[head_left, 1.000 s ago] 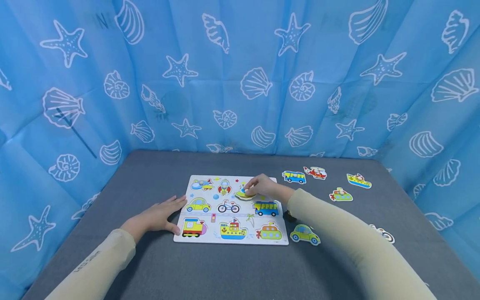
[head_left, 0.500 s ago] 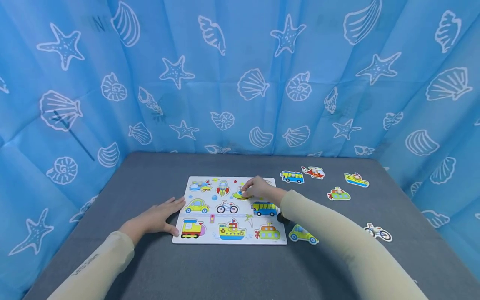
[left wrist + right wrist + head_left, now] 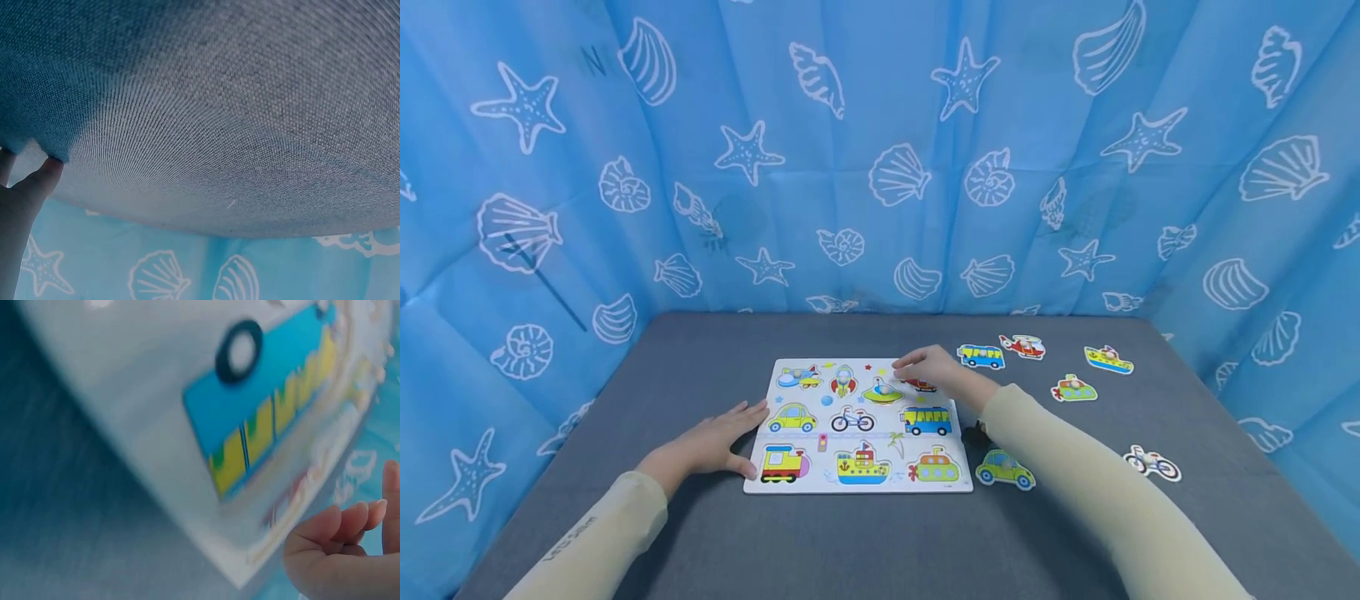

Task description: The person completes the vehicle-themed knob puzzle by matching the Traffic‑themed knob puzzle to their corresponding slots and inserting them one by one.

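Note:
A white puzzle board (image 3: 850,487) with pictures of vehicles lies on the table. My left hand (image 3: 711,442) rests at its left edge with fingers spread; in the left wrist view only some fingers (image 3: 34,187) show. The yellow flying-saucer piece (image 3: 882,390) sits in its place in the top row, its knob visible. Beside it are the rocket piece (image 3: 843,382) and the airplane piece (image 3: 799,377), also with knobs. Just right of the saucer, my right hand (image 3: 936,367) hovers over the helicopter picture (image 3: 919,385), partly covering it. Its loosely bent fingers hold nothing.
Loose pieces lie right of the board: a bus (image 3: 981,357), helicopter (image 3: 1022,346), boat (image 3: 1108,360), submarine (image 3: 1073,388), bicycle (image 3: 1152,463) and car (image 3: 1004,470). A dark object (image 3: 976,435) is partly hidden under my right forearm. A blue shell-patterned curtain (image 3: 880,167) surrounds the table.
My right hand has let go of the flying-saucer piece and moved up and right from it, uncovering its knob. The left hand stays at the board's edge. The head view has shifted slightly.

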A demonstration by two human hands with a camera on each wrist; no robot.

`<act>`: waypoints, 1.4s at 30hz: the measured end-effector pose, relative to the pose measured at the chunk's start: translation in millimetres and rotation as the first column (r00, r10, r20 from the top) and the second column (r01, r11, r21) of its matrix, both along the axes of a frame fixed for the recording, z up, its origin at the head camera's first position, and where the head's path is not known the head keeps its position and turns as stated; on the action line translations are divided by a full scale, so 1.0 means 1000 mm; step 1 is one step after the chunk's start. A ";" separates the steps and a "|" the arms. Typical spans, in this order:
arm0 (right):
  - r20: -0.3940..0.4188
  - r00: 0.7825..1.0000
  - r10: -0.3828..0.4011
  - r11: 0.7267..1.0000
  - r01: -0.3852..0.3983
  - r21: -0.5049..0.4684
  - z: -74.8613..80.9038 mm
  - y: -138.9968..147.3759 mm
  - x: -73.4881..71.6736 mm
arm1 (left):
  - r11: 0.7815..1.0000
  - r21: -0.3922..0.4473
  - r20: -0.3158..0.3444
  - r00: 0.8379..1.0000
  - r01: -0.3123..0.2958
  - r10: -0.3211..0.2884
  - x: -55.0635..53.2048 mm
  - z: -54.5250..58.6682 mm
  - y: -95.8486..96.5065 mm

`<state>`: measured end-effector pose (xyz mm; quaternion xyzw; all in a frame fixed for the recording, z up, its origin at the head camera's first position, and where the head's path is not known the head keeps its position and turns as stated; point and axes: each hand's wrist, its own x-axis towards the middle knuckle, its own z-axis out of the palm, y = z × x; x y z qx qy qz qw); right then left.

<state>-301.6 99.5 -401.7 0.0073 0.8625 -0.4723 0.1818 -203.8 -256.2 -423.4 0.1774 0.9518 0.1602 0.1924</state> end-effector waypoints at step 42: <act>-0.053 0.998 -0.043 0.999 0.042 -0.027 0.022 0.144 -0.009 | 1.000 -0.019 0.012 1.000 -0.013 0.013 -0.001 -0.002 0.000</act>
